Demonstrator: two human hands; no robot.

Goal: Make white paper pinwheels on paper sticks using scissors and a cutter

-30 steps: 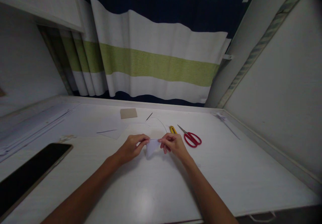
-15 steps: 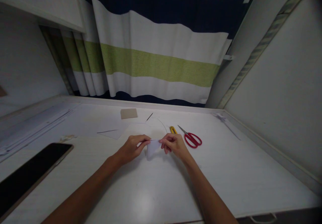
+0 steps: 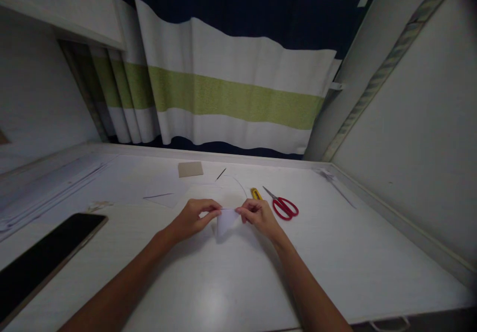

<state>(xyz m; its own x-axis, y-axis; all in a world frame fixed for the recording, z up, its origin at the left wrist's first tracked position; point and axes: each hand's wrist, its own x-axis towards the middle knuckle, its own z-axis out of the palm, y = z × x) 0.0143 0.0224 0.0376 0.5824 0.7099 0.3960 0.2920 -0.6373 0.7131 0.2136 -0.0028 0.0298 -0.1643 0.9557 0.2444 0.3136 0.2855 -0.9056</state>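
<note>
White tabletop (image 3: 335,265), small pale paper (image 3: 225,221), straight-topped, tapering downward, between fingers (image 3: 212,205)

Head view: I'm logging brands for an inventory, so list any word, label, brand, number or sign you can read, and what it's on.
None can be read anywhere in the view.
Yellow utility knife: any marking is too small to read.
Red-handled scissors: no legible lettering.
Phone: dark screen, no readable text.
White paper between the left hand and right hand: no legible writing.
</note>
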